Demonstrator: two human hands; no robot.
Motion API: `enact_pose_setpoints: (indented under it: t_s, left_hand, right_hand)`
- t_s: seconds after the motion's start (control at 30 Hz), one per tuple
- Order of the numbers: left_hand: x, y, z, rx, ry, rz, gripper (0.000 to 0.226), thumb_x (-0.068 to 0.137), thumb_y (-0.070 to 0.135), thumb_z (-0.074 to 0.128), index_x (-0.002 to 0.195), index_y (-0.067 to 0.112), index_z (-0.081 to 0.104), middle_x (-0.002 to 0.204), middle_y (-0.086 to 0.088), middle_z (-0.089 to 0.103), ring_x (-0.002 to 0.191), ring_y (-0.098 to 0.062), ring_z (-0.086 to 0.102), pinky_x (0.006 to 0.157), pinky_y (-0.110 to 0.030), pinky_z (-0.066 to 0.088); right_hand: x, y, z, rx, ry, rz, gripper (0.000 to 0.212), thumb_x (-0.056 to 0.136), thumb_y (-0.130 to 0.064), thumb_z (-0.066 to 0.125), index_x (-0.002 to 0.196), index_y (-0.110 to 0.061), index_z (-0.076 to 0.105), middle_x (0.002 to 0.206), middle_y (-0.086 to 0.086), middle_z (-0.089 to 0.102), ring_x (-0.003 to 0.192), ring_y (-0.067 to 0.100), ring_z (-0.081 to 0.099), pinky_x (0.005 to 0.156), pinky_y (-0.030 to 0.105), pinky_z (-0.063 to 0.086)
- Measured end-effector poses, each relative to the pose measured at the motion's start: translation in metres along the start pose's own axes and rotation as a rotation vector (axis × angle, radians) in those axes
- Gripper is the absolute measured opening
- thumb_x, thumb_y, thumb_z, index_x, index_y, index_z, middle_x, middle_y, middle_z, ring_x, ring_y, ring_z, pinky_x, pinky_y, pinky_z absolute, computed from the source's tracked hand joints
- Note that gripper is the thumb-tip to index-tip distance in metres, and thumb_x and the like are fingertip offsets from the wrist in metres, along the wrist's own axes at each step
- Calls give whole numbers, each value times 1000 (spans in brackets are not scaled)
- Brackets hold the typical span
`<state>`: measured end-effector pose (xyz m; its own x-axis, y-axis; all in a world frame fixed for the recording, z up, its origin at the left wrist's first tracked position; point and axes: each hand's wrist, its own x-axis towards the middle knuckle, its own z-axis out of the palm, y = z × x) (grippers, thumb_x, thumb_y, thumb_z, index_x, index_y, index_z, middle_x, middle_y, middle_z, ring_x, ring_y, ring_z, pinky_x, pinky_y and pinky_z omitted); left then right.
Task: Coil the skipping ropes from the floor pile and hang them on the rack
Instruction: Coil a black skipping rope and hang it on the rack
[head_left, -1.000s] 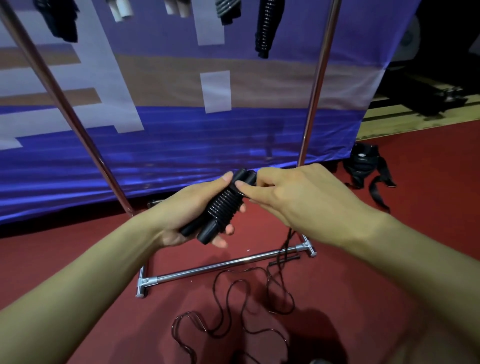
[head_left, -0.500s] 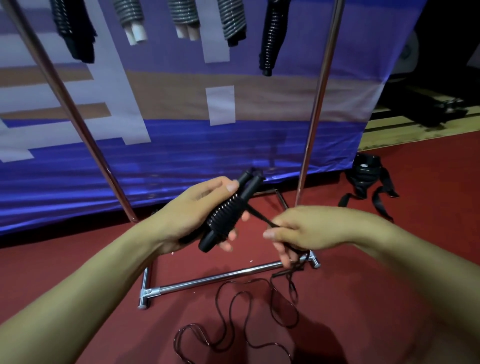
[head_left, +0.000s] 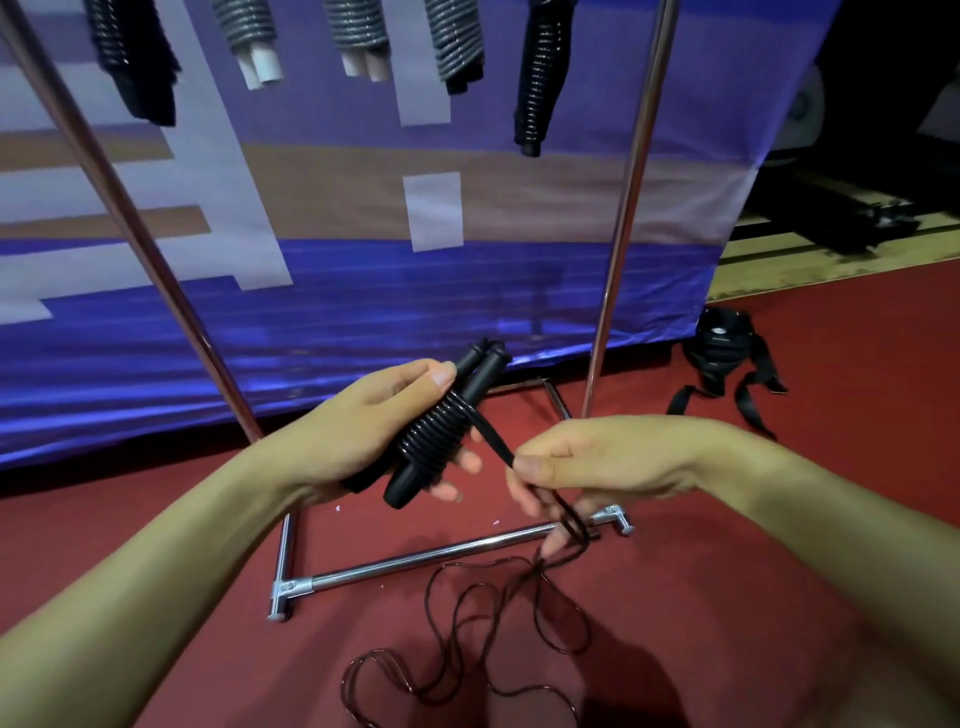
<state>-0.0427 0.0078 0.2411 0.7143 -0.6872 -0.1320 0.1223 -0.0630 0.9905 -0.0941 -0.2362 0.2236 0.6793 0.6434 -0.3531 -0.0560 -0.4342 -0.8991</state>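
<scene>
My left hand (head_left: 358, 436) grips the two black handles of a skipping rope (head_left: 441, 434), held side by side and tilted, with black cord wound in tight turns around their middle. My right hand (head_left: 587, 462) pinches the free cord just right of the handles; the cord runs taut from the coil to my fingers. Below, the loose cord (head_left: 467, 639) trails in loops on the red floor. The metal rack (head_left: 415, 564) stands in front of me, its base bar on the floor. Several coiled ropes (head_left: 537, 78) hang from the top of the rack.
A blue and white banner (head_left: 363, 291) hangs behind the rack. Slanted rack poles (head_left: 623, 218) rise left and right. A black strap bundle (head_left: 722, 353) lies on the red floor at the right. Wooden boards and dark equipment sit at the far right.
My right hand has left the handles and drawn the cord down and to the right. The view has tilted up, showing more of the hanging ropes.
</scene>
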Motion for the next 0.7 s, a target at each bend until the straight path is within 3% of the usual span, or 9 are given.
enact_pose_setpoints:
  t_s: [0.13,0.2,0.27,0.33,0.47,0.53,0.6,0.7]
  left_hand:
    - [-2,1,1,10,-31,6,35,103,40,53,108,5,53,93,-19,70,63,-29,64,54,-38,56]
    - [-3,1,5,18,-102,-12,31,104,37,51,103,7,54,91,-20,69,58,-28,60,51,-34,54]
    - [-2,-1,8,90,-212,-37,34,104,36,51,104,2,55,92,-22,70,56,-28,60,50,-33,54]
    - [-1,-3,8,198,-337,-93,37,102,35,57,108,-2,56,98,-22,73,58,-28,63,52,-33,56]
    - [-1,-3,2,213,-459,-263,17,97,29,63,102,14,69,100,-18,74,60,-22,65,52,-30,58]
    - [1,4,-5,250,-484,-307,26,100,26,63,117,6,62,102,-18,74,61,-22,65,53,-30,57]
    - [1,11,-12,372,-550,-328,28,102,23,63,125,8,59,107,-18,74,64,-23,65,58,-32,58]
    - [-1,16,-16,542,-587,-372,22,101,23,65,119,11,61,110,-14,76,71,-25,67,66,-36,57]
  right_hand:
    - [4,-3,-12,-465,206,-90,31,107,-36,52,87,-23,73,82,3,73,69,19,66,73,33,53]
    - [5,-6,-16,-632,252,-143,23,104,-32,59,93,-23,77,80,-13,74,69,7,67,70,21,50]
    - [8,-6,-16,-741,323,-123,14,98,-26,67,88,-27,77,62,-19,63,58,3,60,60,13,42]
    - [11,-6,-14,-868,385,-94,18,88,-17,70,74,-28,70,52,-11,52,48,7,49,56,23,39]
    - [12,-8,-13,-1018,573,-276,12,83,-24,65,91,-25,73,76,-6,69,70,18,64,66,36,53]
    - [10,-9,-13,-1108,647,-371,12,88,-34,64,93,-25,70,80,-8,67,76,20,66,64,42,54]
    - [9,-12,-11,-1178,663,-413,19,93,-43,57,93,-27,67,79,-10,65,75,19,65,60,42,54]
    - [13,-19,-7,-1116,547,-388,31,95,-55,52,89,-28,68,77,-11,65,72,14,63,63,39,52]
